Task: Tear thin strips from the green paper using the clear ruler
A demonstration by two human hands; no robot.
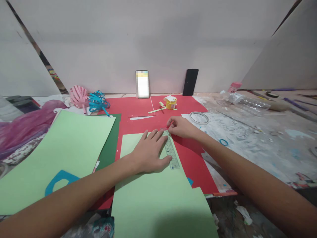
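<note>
My left hand (151,153) lies flat with its fingers spread on a light green sheet of paper (153,198). Under its fingers and thumb a clear ruler (172,153) is pressed along the sheet's right part. My right hand (182,127) is closed in a pinch at the ruler's far end, by the sheet's top edge. What its fingertips hold is too small to make out. Beneath the green sheet lies red paper (193,165), and the sheet's near end hangs over the table edge.
More green paper (81,142) with a blue cut-out (51,185) lies left. Pink (78,96) and blue (97,100) paper-strip balls sit behind it. Farther back are a yellow tape roll (170,104), two phones (142,86) (190,82) against the wall, a ring (199,118) and a plastic bottle (247,100).
</note>
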